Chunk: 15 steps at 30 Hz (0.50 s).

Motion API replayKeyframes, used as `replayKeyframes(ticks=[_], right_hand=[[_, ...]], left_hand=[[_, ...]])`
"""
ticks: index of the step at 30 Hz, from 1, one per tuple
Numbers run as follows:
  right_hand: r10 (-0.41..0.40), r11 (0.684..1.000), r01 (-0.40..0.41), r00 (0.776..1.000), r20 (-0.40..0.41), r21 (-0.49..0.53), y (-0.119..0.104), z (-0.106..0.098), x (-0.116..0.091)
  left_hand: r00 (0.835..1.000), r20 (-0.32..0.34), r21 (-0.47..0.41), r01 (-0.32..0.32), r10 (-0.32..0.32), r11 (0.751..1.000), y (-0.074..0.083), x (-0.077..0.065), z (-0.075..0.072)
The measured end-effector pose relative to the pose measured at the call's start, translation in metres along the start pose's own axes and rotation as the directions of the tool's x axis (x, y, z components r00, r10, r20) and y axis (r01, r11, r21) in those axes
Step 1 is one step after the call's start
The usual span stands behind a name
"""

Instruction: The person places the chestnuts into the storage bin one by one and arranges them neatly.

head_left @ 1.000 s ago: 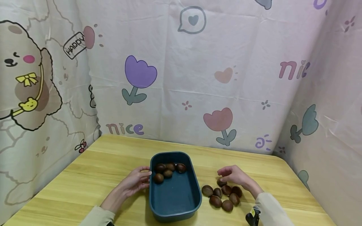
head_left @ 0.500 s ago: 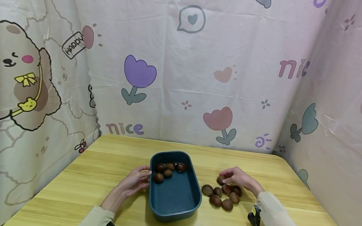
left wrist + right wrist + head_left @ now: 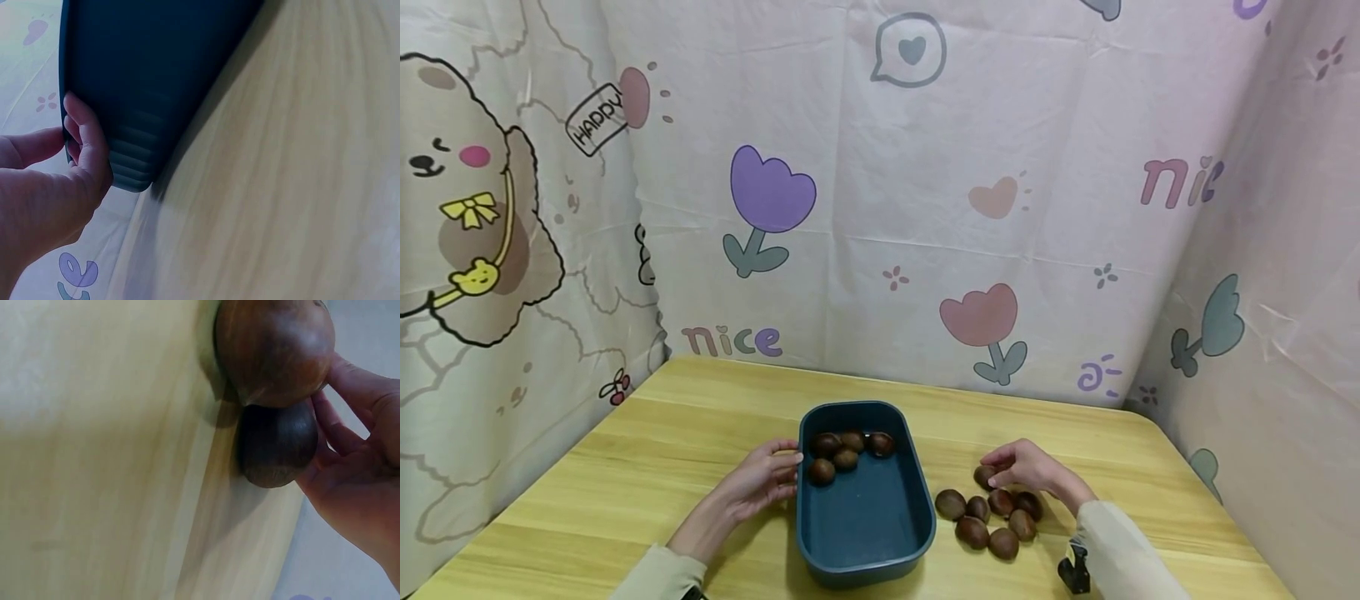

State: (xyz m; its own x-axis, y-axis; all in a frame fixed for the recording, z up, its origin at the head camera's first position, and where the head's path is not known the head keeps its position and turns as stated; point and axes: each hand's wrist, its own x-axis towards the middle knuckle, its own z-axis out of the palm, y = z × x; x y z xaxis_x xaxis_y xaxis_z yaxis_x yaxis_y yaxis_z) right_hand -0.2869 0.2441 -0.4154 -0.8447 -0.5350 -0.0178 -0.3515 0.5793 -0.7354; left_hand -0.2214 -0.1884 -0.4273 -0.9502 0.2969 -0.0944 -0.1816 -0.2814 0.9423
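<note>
A deep dark-blue plastic box stands on the table with several brown chestnuts at its far end. At its left wall, my left hand holds the side; in the left wrist view the thumb meets the rim and the curled fingers lie against the outer wall. Right of the box lies a loose group of chestnuts. My right hand pinches the farthest chestnut of that group between thumb and fingers. In the right wrist view a larger chestnut partly hides this grip.
The light wooden table runs back to a printed cloth curtain, with more cloth along both sides. A narrow strip of tabletop separates the box from the chestnut group. A dark strap-like device sits at the right sleeve.
My right hand has closed its fingers on the farthest chestnut, which has shifted slightly away and left. The left hand and the box have stayed put.
</note>
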Motion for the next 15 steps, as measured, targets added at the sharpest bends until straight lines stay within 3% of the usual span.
replayKeyframes(ticks=[7, 15], right_hand=[[0.044, 0.999, -0.045, 0.998, -0.049, -0.008, -0.005, 0.003, 0.004], [0.142, 0.99, -0.143, 0.978, -0.153, 0.001, -0.035, 0.007, 0.014]], left_hand=[[1.0, -0.004, 0.001, -0.001, 0.001, 1.0, -0.001, -0.001, 0.001], [1.0, -0.012, -0.006, -0.001, 0.001, 1.0, -0.001, 0.0, 0.001]])
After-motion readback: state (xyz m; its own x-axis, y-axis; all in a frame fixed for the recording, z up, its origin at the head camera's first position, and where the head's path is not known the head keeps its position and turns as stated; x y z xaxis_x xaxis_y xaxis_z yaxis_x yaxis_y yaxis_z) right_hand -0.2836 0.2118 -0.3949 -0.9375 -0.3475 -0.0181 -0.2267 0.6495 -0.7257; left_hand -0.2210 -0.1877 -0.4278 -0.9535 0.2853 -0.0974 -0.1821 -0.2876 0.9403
